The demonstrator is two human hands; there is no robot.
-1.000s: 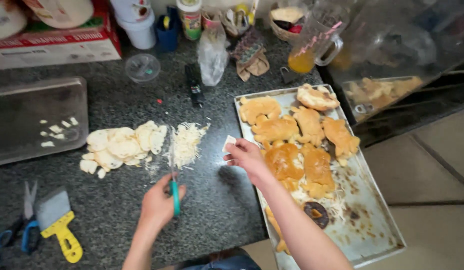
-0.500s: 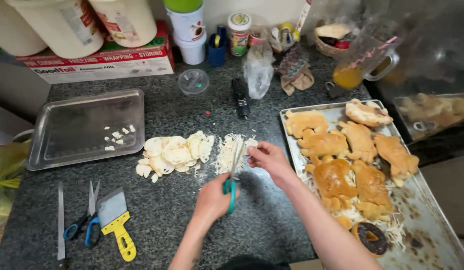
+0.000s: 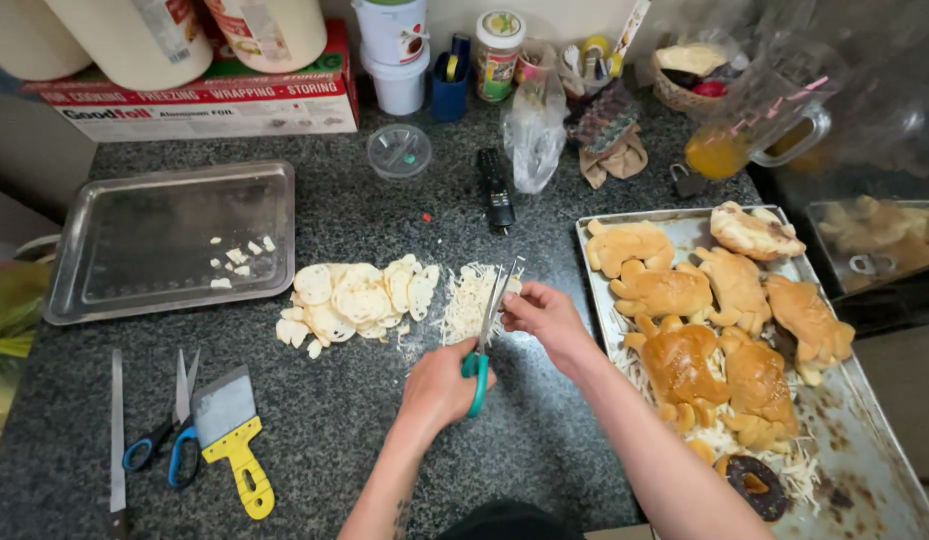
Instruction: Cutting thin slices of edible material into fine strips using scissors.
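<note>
The teal-handled steel scissors stand over the dark speckled stone worktop, blades parted and pointing up and away, right above the pile of thin pale shreds. The left hand has its grip closed through the teal loops. The right hand pinches something small and pale at the blade tips; what it is cannot be told.

Against half a second ago, both hands sit in much the same place over the shreds, and the scissors have turned more upright with the blades now apart.

Just left of the shreds lies the heap of pale round slices. Farther left rests the shallow steel tray with a few white bits in it. Near the front left edge lie a long flat blade, blue-handled scissors and a yellow-handled scraper, side by side. To the right, the worn metal baking sheet carries golden shaped buns, its near corner reaching the worktop's edge. Open stone shows between the hands and the scraper.
</note>
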